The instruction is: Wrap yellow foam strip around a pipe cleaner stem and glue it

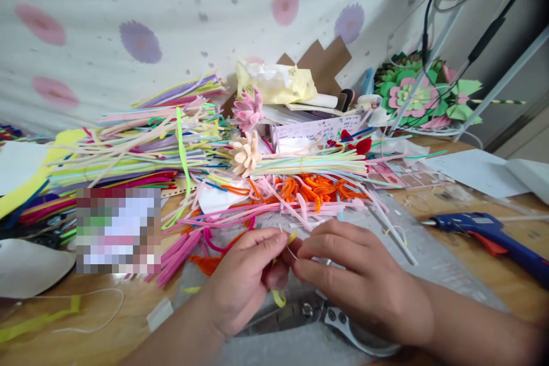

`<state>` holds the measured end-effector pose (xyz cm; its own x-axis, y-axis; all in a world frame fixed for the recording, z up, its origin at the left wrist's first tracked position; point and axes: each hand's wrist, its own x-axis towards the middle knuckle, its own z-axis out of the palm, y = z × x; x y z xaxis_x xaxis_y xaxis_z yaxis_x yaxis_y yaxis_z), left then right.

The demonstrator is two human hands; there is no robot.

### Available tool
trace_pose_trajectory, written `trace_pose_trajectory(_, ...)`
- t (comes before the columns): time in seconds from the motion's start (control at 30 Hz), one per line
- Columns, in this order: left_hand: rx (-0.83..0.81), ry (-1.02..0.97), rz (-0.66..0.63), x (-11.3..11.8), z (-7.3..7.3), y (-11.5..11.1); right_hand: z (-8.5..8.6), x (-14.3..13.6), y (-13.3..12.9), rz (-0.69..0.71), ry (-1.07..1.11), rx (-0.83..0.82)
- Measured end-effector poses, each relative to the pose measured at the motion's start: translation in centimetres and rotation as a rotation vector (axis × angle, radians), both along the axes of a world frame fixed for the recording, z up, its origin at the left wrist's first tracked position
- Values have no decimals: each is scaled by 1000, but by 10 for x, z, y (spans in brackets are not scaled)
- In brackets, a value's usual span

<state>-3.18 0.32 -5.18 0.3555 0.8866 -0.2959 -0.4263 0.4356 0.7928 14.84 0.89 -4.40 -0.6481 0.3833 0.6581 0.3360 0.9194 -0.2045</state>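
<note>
Close together over the grey mat (240, 349), my two hands meet at the fingertips. My left hand (246, 277) is closed, pinching a small yellow strip (279, 298) whose end curls out below the fingers. A thin white thread or wire (291, 251) loops between the two hands. My right hand (364, 283) has its fingers bent and drawn together at that thread; its thumb is mostly hidden. Beneath the hands lies a pair of scissors (337, 317), partly covered by them.
Bundles of coloured pipe cleaners (128, 148) pile up at the left and middle. Fuzzy flowers, one pink (249, 110) and one cream (246, 154), stand among them. A blue glue gun (484, 229) lies at the right. Orange pipe cleaners (317, 190) lie beyond the hands.
</note>
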Motion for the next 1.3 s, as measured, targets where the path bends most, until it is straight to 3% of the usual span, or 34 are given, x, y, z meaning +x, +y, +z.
trace_pose_trajectory(0.1,30,69,-22,0,-1,1,3,2,0,35,-15,-6)
trace_pose_trajectory(0.17,75,114,-57,-1,-1,2,7,3,1,66,72,-106)
trace_pose_trajectory(0.3,160,238,-155,-3,0,2,13,0,8,-88,301,-587)
trace_pose_trajectory(0.4,201,327,-179,-3,0,1,14,-7,13,-130,278,-993)
trace_pose_trajectory(0.47,217,361,-183,-3,0,1,13,-11,15,-146,271,-1128)
trace_pose_trajectory(0.7,368,504,-166,-6,-4,0,6,-17,16,-208,358,-1223)
trace_pose_trajectory(0.87,363,489,-97,-6,-5,1,3,-17,18,-228,385,-1268)
trace_pose_trajectory(1.1,285,442,-8,-7,0,3,8,-1,4,-156,533,-1399)
trace_pose_trajectory(1.3,224,395,24,-6,4,5,21,9,-5,47,767,-1548)
